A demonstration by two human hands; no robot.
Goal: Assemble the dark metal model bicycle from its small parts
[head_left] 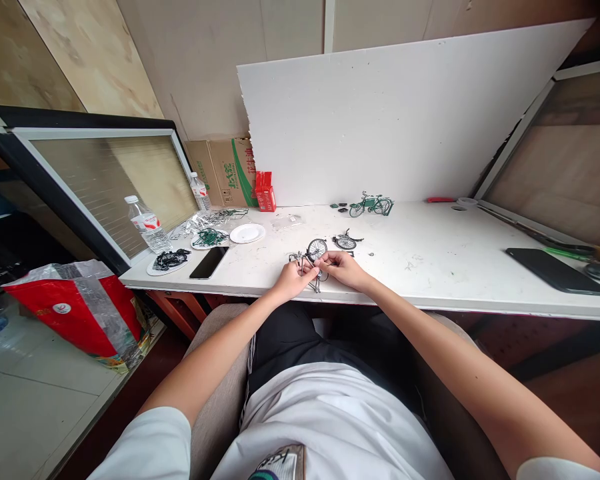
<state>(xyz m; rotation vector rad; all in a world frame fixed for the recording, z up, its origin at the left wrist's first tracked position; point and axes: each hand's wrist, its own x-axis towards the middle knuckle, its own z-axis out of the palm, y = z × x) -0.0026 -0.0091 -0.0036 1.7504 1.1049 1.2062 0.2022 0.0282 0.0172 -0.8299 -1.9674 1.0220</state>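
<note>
Close to the table's front edge, my left hand (296,276) and my right hand (344,268) come together on a small black model bicycle (317,249). One spoked wheel of it shows above my fingers, and thin frame parts stick out below and to the left. My left fingers are closed on its frame. The right thumb and fingers pinch at its right side; what lies between them is too small to make out. Just beyond my right hand lies a loose black wheel with a fork (346,241). Farther back stands a green model bicycle (371,205).
At left are plates of black parts (169,261) and green parts (209,237), a white plate (247,233), a phone (209,263) and a water bottle (147,225). A red box (265,192) stands behind. At right lie a dark tablet-like slab (557,271) and a red tool (441,199).
</note>
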